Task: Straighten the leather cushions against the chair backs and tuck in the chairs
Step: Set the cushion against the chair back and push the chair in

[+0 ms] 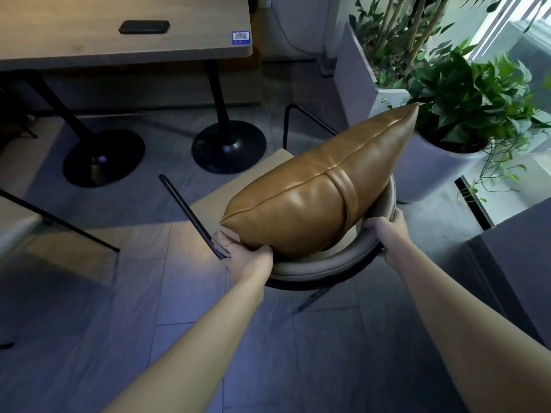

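A tan leather cushion [316, 186] stands on its edge on the chair seat, leaning against the curved grey padded chair back [316, 265]. My left hand [244, 254] grips the left end of the chair back, fingers touching the cushion's lower corner. My right hand [390, 234] holds the right end of the same back. The chair's black armrests [190, 213] point toward the wooden table [125, 40], which stands some way off from the chair.
Two black round table bases [228, 146] stand on the grey tile floor between chair and table. Potted plants [465, 105] in white planters crowd the chair's right side. Another chair's edge [18, 222] is at the left. A dark cabinet [518, 263] stands at the right.
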Motion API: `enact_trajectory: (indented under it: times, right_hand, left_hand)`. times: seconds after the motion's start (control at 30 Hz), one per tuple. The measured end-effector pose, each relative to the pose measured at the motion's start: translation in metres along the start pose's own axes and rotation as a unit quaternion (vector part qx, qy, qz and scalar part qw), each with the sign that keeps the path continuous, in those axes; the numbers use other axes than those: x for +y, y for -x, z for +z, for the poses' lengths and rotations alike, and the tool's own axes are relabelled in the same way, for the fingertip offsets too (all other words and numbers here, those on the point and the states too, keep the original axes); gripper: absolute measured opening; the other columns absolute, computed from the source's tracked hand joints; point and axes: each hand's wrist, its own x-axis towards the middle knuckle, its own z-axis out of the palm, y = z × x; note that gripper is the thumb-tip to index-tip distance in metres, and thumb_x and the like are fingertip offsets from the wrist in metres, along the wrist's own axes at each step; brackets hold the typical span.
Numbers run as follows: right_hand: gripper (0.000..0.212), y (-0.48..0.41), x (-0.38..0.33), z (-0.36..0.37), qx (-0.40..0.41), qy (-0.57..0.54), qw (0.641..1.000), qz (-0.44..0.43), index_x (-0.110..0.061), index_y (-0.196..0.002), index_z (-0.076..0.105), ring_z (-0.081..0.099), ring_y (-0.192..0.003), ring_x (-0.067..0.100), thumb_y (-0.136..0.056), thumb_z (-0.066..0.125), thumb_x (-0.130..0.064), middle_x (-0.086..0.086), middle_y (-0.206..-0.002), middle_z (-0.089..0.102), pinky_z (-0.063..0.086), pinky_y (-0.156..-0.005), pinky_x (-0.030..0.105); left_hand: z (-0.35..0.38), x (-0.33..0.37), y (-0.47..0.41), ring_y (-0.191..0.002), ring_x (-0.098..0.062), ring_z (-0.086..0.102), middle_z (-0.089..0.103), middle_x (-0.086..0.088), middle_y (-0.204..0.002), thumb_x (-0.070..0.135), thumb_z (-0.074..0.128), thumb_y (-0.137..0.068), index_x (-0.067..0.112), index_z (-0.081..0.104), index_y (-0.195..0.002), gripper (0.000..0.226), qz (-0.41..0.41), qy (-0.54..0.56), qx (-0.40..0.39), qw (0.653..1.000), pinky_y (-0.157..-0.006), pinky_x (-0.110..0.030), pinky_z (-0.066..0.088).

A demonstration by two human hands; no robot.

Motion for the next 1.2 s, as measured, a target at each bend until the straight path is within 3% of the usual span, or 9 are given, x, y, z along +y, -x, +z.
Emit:
enact_trajectory:
  times: [0.13, 0.27, 0.47, 0.53, 0.6, 0.73, 0.93, 1.03, 1.2]
  right_hand:
    - [0.071, 0.006, 0.001, 0.000, 0.003, 0.001, 1.000, -0.020, -0.032, -0.131, 0.050, 0.067, -0.099, 0.035, -0.065, 0.069, -0.013, 0.007, -0.112, 0.068, 0.060, -0.080, 0.050]
    - [0.054, 0.011, 0.002, 0.000, -0.012, -0.004, 0.999, -0.036, -0.027, -0.122, 0.056, 0.067, -0.097, 0.037, -0.074, 0.069, -0.005, 0.012, -0.112, 0.068, 0.060, -0.074, 0.047]
    - [0.040, 0.027, 0.009, 0.013, -0.036, -0.032, 0.998, -0.048, -0.029, -0.107, 0.061, 0.070, -0.096, 0.036, -0.075, 0.072, -0.006, 0.011, -0.109, 0.072, 0.061, -0.080, 0.059]
    - [0.045, 0.034, 0.012, 0.025, -0.047, -0.042, 0.997, -0.054, -0.027, -0.113, 0.062, 0.072, -0.095, 0.034, -0.075, 0.075, -0.008, 0.010, -0.108, 0.074, 0.060, -0.081, 0.060]
    - [0.053, 0.042, 0.015, 0.040, -0.056, -0.051, 0.995, -0.058, -0.023, -0.124, 0.058, 0.073, -0.096, 0.032, -0.076, 0.077, -0.009, 0.008, -0.109, 0.074, 0.061, -0.081, 0.058]
    - [0.057, 0.053, 0.019, 0.073, -0.076, -0.050, 0.994, -0.064, -0.021, -0.128, 0.052, 0.072, -0.101, 0.029, -0.079, 0.080, -0.013, 0.006, -0.115, 0.071, 0.059, -0.084, 0.061]
    - [0.062, 0.065, 0.018, 0.116, -0.081, -0.061, 0.993, -0.060, -0.021, -0.133, 0.047, 0.072, -0.100, 0.026, -0.081, 0.080, -0.015, 0.006, -0.118, 0.070, 0.061, -0.083, 0.056]
    - [0.069, 0.070, 0.017, 0.138, -0.078, -0.060, 0.993, -0.057, -0.022, -0.134, 0.045, 0.072, -0.101, 0.026, -0.076, 0.083, -0.023, 0.007, -0.122, 0.066, 0.063, -0.079, 0.053]
    - [0.072, 0.083, 0.014, 0.176, -0.092, -0.059, 0.992, -0.059, -0.026, -0.139, 0.039, 0.069, -0.106, 0.022, -0.081, 0.083, -0.029, 0.000, -0.125, 0.065, 0.059, -0.089, 0.056]
  left_hand:
    - [-0.007, -0.012, -0.007, -0.120, -0.040, 0.057, 0.049, -0.013, -0.148, 0.024, 0.052, -0.060, 0.043, 0.020, -0.154, 0.101, 0.035, -0.016, -0.015, 0.999, -0.099, -0.058, 0.054]
    - [-0.012, -0.019, -0.009, -0.111, -0.029, 0.062, 0.062, -0.005, -0.128, 0.022, 0.047, -0.060, 0.038, 0.047, -0.145, 0.086, 0.063, -0.028, -0.025, 0.997, -0.097, -0.038, 0.055]
    - [-0.036, -0.014, -0.026, -0.081, -0.012, 0.059, 0.068, -0.001, -0.105, -0.002, 0.049, -0.084, 0.020, 0.059, -0.132, 0.054, 0.114, -0.033, -0.029, 0.993, -0.061, -0.017, 0.045]
    - [-0.051, -0.008, -0.040, -0.068, -0.013, 0.056, 0.067, 0.004, -0.091, -0.003, 0.048, -0.085, 0.018, 0.060, -0.129, 0.050, 0.117, -0.039, -0.025, 0.992, -0.053, -0.019, 0.043]
    - [-0.069, 0.000, -0.055, -0.069, -0.018, 0.056, 0.067, 0.002, -0.090, -0.002, 0.048, -0.087, 0.016, 0.059, -0.132, 0.050, 0.109, -0.048, -0.024, 0.993, -0.061, -0.025, 0.043]
    - [-0.102, 0.010, -0.087, -0.094, -0.031, 0.066, 0.070, -0.009, -0.112, 0.001, 0.051, -0.088, 0.016, 0.056, -0.137, 0.052, 0.106, -0.081, -0.018, 0.991, -0.080, -0.039, 0.056]
    - [-0.138, 0.024, -0.120, -0.088, -0.021, 0.060, 0.067, -0.001, -0.105, -0.003, 0.050, -0.092, 0.021, 0.059, -0.118, 0.037, 0.116, -0.070, -0.018, 0.991, -0.088, -0.040, 0.053]
    - [-0.153, 0.032, -0.136, -0.079, -0.019, 0.056, 0.064, 0.001, -0.091, -0.005, 0.048, -0.093, 0.024, 0.059, -0.100, 0.032, 0.125, -0.065, -0.017, 0.990, -0.080, -0.036, 0.049]
    - [-0.182, 0.047, -0.164, -0.077, -0.023, 0.056, 0.064, -0.001, -0.088, -0.006, 0.047, -0.093, 0.024, 0.057, -0.088, 0.032, 0.126, -0.071, -0.006, 0.989, -0.074, -0.038, 0.045]
